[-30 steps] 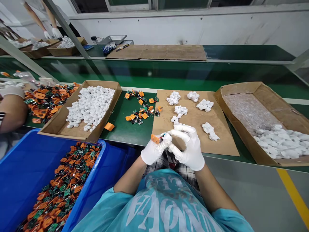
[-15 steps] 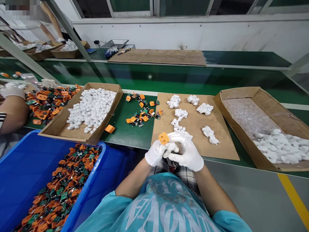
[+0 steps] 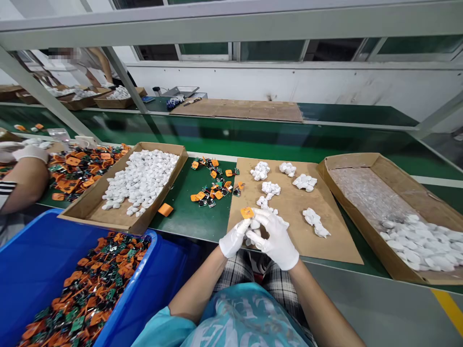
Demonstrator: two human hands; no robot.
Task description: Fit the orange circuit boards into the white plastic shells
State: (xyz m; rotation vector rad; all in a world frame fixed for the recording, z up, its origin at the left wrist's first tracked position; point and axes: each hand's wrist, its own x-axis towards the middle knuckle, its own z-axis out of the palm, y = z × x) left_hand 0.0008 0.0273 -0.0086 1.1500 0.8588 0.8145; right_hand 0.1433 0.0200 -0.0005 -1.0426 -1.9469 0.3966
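Over the near edge of the cardboard sheet, my left hand (image 3: 234, 238), in a white glove, pinches a square orange plug piece (image 3: 247, 212). My right hand (image 3: 277, 238), also gloved in white, curls in from the right, its fingertips right beside the orange piece. Something white shows between the two hands, partly covered by the fingers; whether it is a part or a glove fingertip I cannot tell. On the brown cardboard sheet (image 3: 289, 229) lie small clusters of white pieces (image 3: 260, 170). Left of the sheet, orange plug pieces with green circuit boards (image 3: 211, 193) lie loose on the green bench.
A cardboard tray of white rounded pieces (image 3: 142, 176) stands left, one with white pieces (image 3: 421, 246) right. A blue bin (image 3: 32, 250) of orange-and-green parts sits lower left. A co-worker's gloved hand (image 3: 31, 153) is beside an orange parts pile (image 3: 81, 168).
The camera view has tilted up, so the bench sits lower in the picture. My right fingers have come closer to the orange piece, which my left hand still holds.
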